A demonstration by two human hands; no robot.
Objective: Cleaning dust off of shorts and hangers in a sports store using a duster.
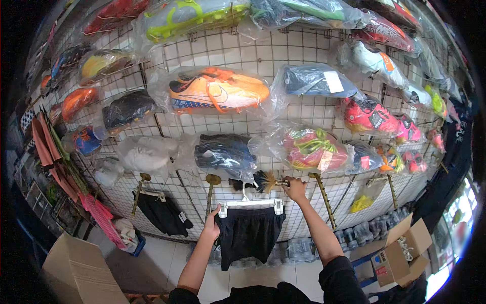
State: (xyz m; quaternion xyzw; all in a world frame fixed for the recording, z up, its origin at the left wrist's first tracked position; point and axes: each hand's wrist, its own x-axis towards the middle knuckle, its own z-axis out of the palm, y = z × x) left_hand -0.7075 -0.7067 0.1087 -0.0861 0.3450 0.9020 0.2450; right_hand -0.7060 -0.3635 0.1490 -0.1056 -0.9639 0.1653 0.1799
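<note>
My left hand [212, 224] grips the left end of a white plastic clip hanger [250, 204], close to its clip. Black shorts [248, 235] hang from the hanger's two clips, upright before me. To the right and slightly higher, my right hand [295, 189] is closed on the short handle of a duster [269, 181] with dark and straw-coloured tufts. The tufts point left, just under a plastic-wrapped dark blue item [226, 154] and beside the hanger's hook. Whether they touch the wire grid [243, 114] I cannot tell.
Plastic-wrapped shoes, such as an orange one [220, 91], stick out from the grid. Metal display arms [325, 201] project below them. Black shorts [163, 212] hang at left. Dumbbells [300, 249] line the wall's foot. Cardboard boxes stand left [79, 271] and right [393, 262].
</note>
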